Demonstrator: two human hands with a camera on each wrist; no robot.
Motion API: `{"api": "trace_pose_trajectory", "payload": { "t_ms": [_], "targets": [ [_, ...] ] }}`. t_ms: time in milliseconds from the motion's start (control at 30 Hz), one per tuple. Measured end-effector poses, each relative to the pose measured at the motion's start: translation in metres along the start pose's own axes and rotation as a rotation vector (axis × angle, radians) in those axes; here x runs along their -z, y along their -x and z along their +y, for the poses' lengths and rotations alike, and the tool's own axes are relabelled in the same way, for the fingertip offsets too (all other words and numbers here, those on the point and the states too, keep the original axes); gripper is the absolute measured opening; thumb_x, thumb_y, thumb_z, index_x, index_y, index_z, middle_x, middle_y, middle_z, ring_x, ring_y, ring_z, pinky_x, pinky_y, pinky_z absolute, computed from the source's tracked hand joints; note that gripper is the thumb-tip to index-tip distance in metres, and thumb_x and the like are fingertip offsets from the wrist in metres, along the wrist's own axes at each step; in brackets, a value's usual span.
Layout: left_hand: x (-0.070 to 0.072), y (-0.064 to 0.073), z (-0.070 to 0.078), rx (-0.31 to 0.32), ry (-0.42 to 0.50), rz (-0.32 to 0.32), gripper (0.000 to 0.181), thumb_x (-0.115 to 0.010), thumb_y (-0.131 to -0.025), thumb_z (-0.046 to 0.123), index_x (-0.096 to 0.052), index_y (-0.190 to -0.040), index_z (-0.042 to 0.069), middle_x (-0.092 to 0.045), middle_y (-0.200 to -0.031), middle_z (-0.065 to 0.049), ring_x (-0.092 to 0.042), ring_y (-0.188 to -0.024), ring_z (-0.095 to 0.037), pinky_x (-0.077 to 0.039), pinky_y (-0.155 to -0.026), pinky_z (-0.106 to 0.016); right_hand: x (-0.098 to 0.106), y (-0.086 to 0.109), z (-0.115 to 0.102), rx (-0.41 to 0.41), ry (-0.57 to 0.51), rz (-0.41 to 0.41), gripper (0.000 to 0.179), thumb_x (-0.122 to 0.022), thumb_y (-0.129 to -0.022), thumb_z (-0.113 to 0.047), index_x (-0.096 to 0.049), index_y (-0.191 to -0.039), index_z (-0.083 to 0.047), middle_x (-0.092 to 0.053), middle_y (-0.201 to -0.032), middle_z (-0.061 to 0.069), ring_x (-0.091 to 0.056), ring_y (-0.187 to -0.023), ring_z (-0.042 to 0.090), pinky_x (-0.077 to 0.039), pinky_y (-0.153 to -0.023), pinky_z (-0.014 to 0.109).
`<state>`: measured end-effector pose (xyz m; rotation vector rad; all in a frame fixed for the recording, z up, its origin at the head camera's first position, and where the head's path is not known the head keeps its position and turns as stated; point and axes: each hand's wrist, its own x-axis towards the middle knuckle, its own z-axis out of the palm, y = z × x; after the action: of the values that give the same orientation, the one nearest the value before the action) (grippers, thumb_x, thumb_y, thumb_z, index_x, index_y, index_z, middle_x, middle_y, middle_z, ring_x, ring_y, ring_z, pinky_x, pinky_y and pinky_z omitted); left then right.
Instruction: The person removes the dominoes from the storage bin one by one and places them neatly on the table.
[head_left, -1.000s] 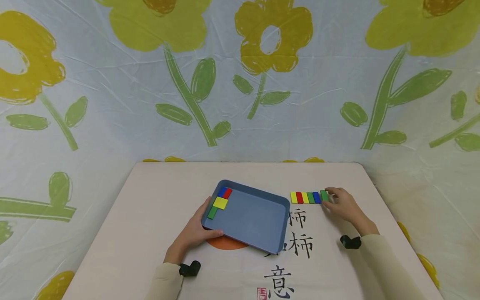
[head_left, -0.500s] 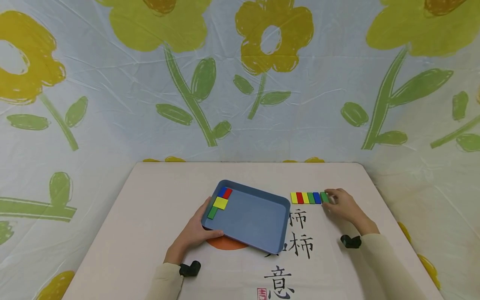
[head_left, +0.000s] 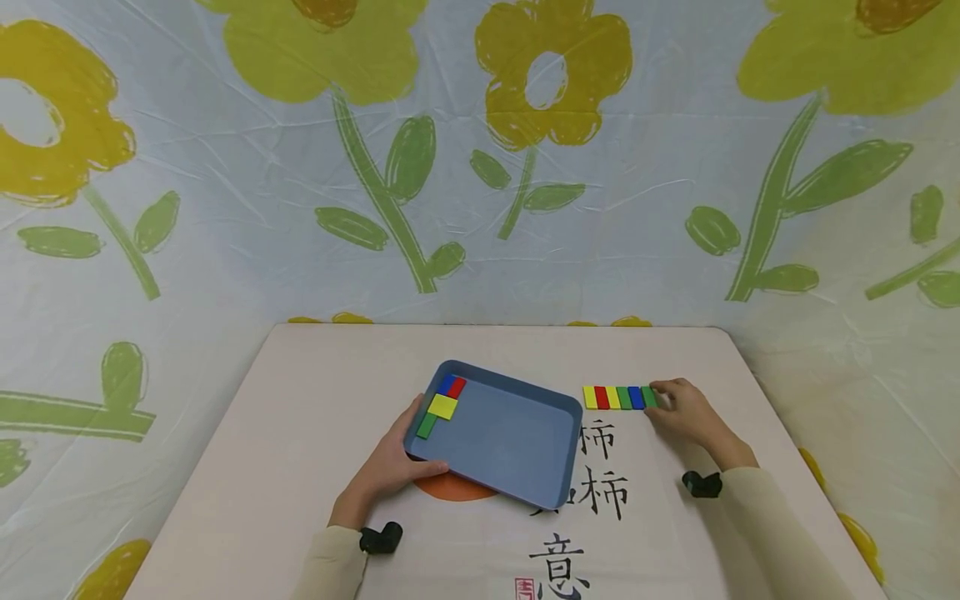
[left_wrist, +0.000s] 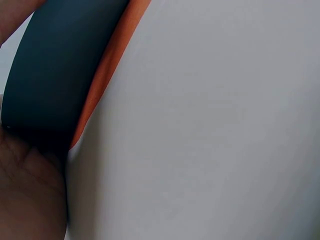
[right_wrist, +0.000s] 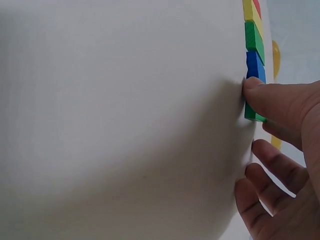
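My left hand (head_left: 390, 458) grips the left corner of a blue-grey tray (head_left: 504, 446), its thumb along the near rim. Inside, at the tray's left end, lie a blue block (head_left: 446, 384), a red block (head_left: 457, 388), a yellow piece (head_left: 442, 407) and a green block (head_left: 427, 426). Right of the tray stretches a side-by-side row of yellow, red, green and blue blocks. My right hand (head_left: 692, 415) pinches the green block (head_left: 649, 397) at the row's right end, against the blue block (head_left: 636, 397). In the right wrist view the thumb (right_wrist: 265, 95) partly covers that green block.
A pale table (head_left: 300, 392) carries a cloth print with black brush characters (head_left: 558, 567) and an orange shape (head_left: 457, 487), partly under the tray. A flower-patterned curtain (head_left: 630, 250) surrounds the table's back and sides.
The green block in my right hand has moved left, closing the gap to the blue block. My left hand and the tray stay in place.
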<state>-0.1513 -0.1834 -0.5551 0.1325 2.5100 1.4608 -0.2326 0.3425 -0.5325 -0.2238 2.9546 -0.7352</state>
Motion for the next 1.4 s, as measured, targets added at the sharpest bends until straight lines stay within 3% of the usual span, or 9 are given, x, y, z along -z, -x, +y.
{"api": "trace_pose_trajectory", "payload": {
  "t_ms": [633, 1033, 1400],
  "targets": [
    [-0.0006, -0.0024, -0.0026, -0.005, -0.005, 0.009, 0.122, -0.091, -0.072, 0.05, -0.014, -0.166, 0.036, -0.021, -0.172, -0.002, -0.026, -0.156, -0.033, -0.024, -0.122, -0.067, 0.0015, -0.0023, -0.0024, -0.002, 0.011, -0.01, 0.052, -0.078, -0.09, -0.018, -0.061, -0.132, 0.008, -0.054, -0.129, 0.038, -0.057, -0.109, 0.05, -0.053, -0.092, 0.064],
    [-0.0014, -0.0003, -0.0015, -0.009, -0.007, 0.013, 0.121, -0.09, -0.072, 0.05, -0.015, -0.166, 0.034, -0.022, -0.172, -0.004, -0.028, -0.155, -0.034, -0.026, -0.12, -0.068, -0.0028, -0.0018, 0.0005, -0.011, 0.011, 0.004, 0.053, -0.076, -0.092, -0.019, -0.06, -0.135, 0.007, -0.052, -0.132, 0.038, -0.054, -0.116, 0.053, -0.051, -0.096, 0.066],
    [-0.0009, 0.0004, -0.001, 0.0, -0.015, 0.019, 0.122, -0.09, -0.072, 0.05, -0.015, -0.166, 0.033, -0.022, -0.172, -0.004, -0.027, -0.155, -0.034, -0.026, -0.121, -0.068, 0.0035, 0.0007, -0.0049, -0.004, -0.001, -0.026, 0.062, -0.08, -0.089, -0.021, -0.056, -0.138, 0.007, -0.056, -0.127, 0.035, -0.057, -0.111, 0.049, -0.053, -0.091, 0.063]
  ]
}}
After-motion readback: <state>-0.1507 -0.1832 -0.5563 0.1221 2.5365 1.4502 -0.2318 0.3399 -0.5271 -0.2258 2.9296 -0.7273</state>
